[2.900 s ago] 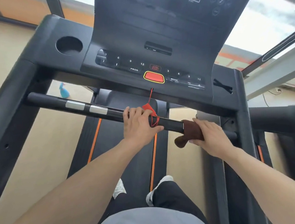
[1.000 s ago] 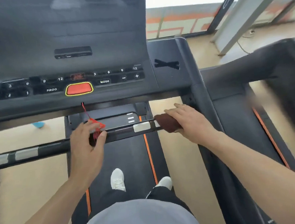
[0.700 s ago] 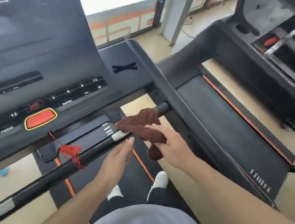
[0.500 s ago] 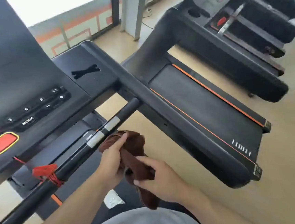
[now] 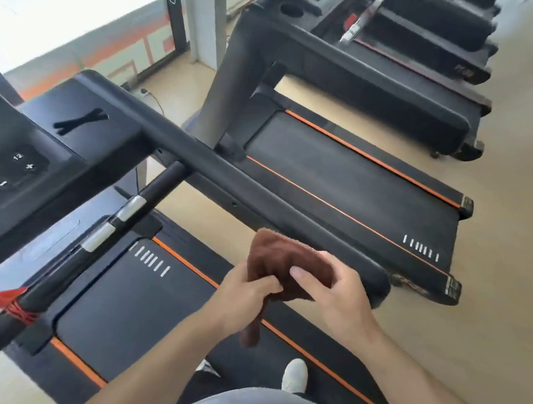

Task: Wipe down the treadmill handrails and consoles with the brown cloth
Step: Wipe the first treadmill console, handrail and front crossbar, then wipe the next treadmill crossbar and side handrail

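The brown cloth (image 5: 277, 265) is bunched between both hands, just left of the black right side handrail (image 5: 258, 199). My left hand (image 5: 244, 297) pinches its lower left edge, and my right hand (image 5: 334, 289) grips its right side with the thumb on top. A tail of cloth hangs below the hands. The front crossbar handrail (image 5: 130, 210), with two silver sensor plates, runs up and left of the hands. The console (image 5: 12, 153) with its buttons sits at the upper left.
A red safety cord (image 5: 6, 305) is wound around the crossbar at the far left. My white shoes (image 5: 293, 376) stand on the treadmill belt (image 5: 129, 307). A second treadmill (image 5: 353, 175) lies to the right, and more treadmills (image 5: 422, 46) stand beyond it on the beige floor.
My view has swung to the right. Both hands left the crossbar; the cloth came off it and is now held by both hands beside the right side rail.
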The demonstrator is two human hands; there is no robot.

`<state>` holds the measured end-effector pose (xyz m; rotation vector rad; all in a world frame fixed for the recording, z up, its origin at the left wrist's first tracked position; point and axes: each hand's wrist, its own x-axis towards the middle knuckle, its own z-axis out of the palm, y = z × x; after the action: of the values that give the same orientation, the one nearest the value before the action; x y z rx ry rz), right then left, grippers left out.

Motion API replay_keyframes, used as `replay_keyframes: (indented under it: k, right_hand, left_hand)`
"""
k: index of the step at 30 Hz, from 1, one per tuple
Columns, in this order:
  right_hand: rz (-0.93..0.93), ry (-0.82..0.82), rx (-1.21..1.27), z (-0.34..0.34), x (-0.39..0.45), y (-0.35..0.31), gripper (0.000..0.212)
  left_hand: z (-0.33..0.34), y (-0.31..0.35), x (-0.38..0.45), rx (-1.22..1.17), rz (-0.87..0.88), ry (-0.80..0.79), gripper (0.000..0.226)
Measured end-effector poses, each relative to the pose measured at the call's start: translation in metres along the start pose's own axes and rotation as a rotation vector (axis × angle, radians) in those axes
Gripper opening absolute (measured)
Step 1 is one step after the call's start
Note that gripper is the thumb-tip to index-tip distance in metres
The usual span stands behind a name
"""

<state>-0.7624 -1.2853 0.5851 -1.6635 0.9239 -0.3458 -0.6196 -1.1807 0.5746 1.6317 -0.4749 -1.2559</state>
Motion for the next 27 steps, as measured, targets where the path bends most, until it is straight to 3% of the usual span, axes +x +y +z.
replay_keyframes:
  k: [3, 5, 9, 12, 15, 16, 18, 20, 22, 25, 27]
  right_hand:
    - [-0.236, 0.174, -0.125, -0.030, -0.023, 0.001, 0.012]
    - [-0.325, 0.172, -0.143, -0.053, -0.037, 0.003, 0.015]
    - [-0.337, 0.087, -0.091, -0.102, -0.050, -0.004, 0.020]
    - [-0.298, 0.186, 0.101, -0.142, -0.038, -0.016, 0.018]
    - [-0.224, 0.221, -0.174, -0.178, 0.007, 0.006, 0.012]
    - [-0.104, 0.196, -0.355, -0.185, 0.026, 0.022, 0.022]
    - [0.091, 0.041, -0.773, -0.190, 0.052, 0.055, 0.072]
    - [0.173, -0.165, -0.830, -0.179, 0.060, 0.079, 0.097]
    - [0.186, -0.348, -0.652, -0.158, 0.054, 0.093, 0.101]
    - [0.038, -0.277, -0.690, -0.128, 0.053, 0.096, 0.092]
    - [-0.079, -0.236, -0.856, -0.110, 0.067, 0.086, 0.091]
  left_hand:
    - [0.036, -0.012, 0.001, 0.028, 0.072, 0.127, 0.026]
    - [0.065, -0.026, -0.002, 0.044, 0.090, 0.131, 0.028]
    - [0.122, -0.058, -0.011, 0.084, 0.058, 0.029, 0.029]
    - [0.149, -0.066, -0.011, -0.074, 0.092, 0.149, 0.023]
    - [0.161, -0.062, -0.004, -0.072, 0.057, 0.378, 0.018]
    - [0.164, -0.061, -0.002, -0.054, 0.024, 0.471, 0.024]
    - [0.171, -0.059, 0.002, -0.057, -0.139, 0.587, 0.051]
    - [0.180, -0.060, 0.003, -0.111, -0.288, 0.555, 0.069]
    - [0.194, -0.066, 0.008, -0.154, -0.350, 0.426, 0.063]
    - [0.214, -0.064, 0.029, -0.422, -0.412, 0.286, 0.058]
    - [0.218, -0.060, 0.050, -0.757, -0.452, 0.349, 0.060]
